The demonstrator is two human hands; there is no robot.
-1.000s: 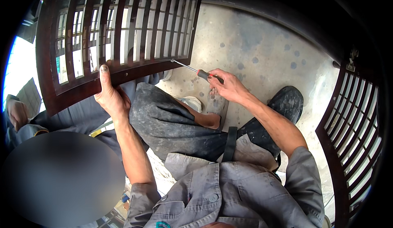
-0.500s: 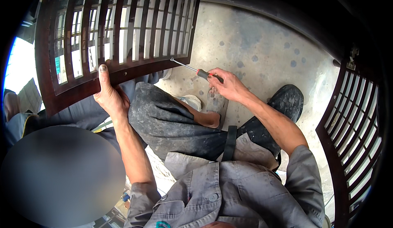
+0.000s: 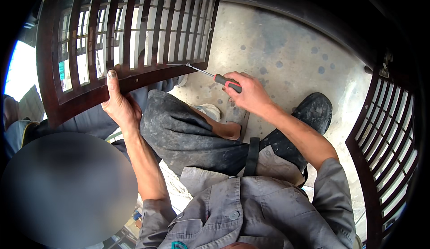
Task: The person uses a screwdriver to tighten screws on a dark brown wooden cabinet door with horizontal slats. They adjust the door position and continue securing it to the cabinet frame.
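A dark brown slatted door with glass (image 3: 130,76) stands swung out at the upper left. My left hand (image 3: 122,106) grips its lower frame, the thumb lying up on the face of the wood. In my right hand (image 3: 246,92) is a screwdriver (image 3: 227,82) with a black and red handle, the fingers wrapped round it. The shaft points left and up, and its tip meets a small metal fitting (image 3: 188,64) on the frame close to the door's right corner. How the tip sits in the fitting is too small to tell.
A second slatted door (image 3: 358,148) stands swung out at the right, with a metal hinge (image 3: 385,68) at its top. Pale spotted cabinet floor (image 3: 277,38) lies between the doors. My bent knee (image 3: 172,119) is under the left door. Another person (image 3: 67,195) is close at my left.
My right hand has turned on the screwdriver handle, its fingers now lying differently over it, and the handle has shifted slightly left. My left hand keeps its hold on the door.
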